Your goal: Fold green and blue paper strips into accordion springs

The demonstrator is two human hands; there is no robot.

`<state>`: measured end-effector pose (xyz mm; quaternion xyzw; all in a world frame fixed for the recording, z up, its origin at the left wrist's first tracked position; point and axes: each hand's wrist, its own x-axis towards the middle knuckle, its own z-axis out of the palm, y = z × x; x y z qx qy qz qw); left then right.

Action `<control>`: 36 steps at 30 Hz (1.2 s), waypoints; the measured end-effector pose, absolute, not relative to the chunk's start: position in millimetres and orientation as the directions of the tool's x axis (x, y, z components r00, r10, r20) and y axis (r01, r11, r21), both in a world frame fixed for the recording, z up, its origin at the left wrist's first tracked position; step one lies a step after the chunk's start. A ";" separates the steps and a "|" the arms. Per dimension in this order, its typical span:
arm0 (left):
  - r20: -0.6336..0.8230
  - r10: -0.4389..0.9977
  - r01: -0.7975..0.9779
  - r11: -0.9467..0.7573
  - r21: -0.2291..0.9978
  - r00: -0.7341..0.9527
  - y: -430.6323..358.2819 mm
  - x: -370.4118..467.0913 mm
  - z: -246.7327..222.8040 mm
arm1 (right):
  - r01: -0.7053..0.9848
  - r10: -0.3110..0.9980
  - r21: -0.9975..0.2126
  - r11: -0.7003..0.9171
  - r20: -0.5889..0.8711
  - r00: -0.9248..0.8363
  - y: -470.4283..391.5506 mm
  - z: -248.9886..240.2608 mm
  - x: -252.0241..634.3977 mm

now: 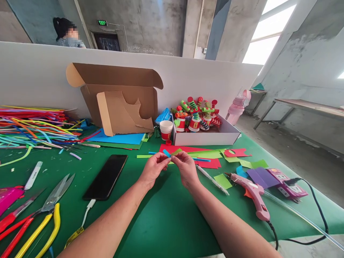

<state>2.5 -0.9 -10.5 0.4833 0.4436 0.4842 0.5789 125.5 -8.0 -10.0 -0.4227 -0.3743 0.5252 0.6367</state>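
My left hand (155, 167) pinches a small blue paper strip (166, 153) between thumb and fingers. My right hand (186, 168) is closed on a green paper strip (176, 152). The fingertips of both hands meet above the table, where the two strips come together; how they join is hidden by the fingers. Behind and beside the hands lie red paper (212, 163) and more green and blue strips. A white pen (213, 181) rests to the right of my right hand.
Nearby on the right are a pink glue gun (251, 191) with a cord and a pink box (287, 184). Left lie a phone (106, 177), scissors (55, 195) and coloured pipe cleaners (40, 125). Behind stand cardboard (126, 111), paper cups (166, 129) and a white box (206, 139) of paper figures.
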 end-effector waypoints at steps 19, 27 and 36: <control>-0.105 0.993 -0.308 0.117 0.944 0.054 3.5 -3.6 -3.2 | -0.498 0.999 -0.866 -0.047 -0.044 -0.019 -6.1 -10.3 127.0; -0.113 0.983 -0.261 0.149 0.954 0.147 0.4 -3.8 2.6 | -0.580 0.976 -0.784 -0.219 -0.166 -0.145 -3.1 -17.2 130.5; -0.135 0.985 -0.292 0.161 0.943 0.108 -0.7 -1.6 6.6 | -0.522 0.986 -0.839 -0.153 -0.095 -0.136 -6.7 -14.6 127.4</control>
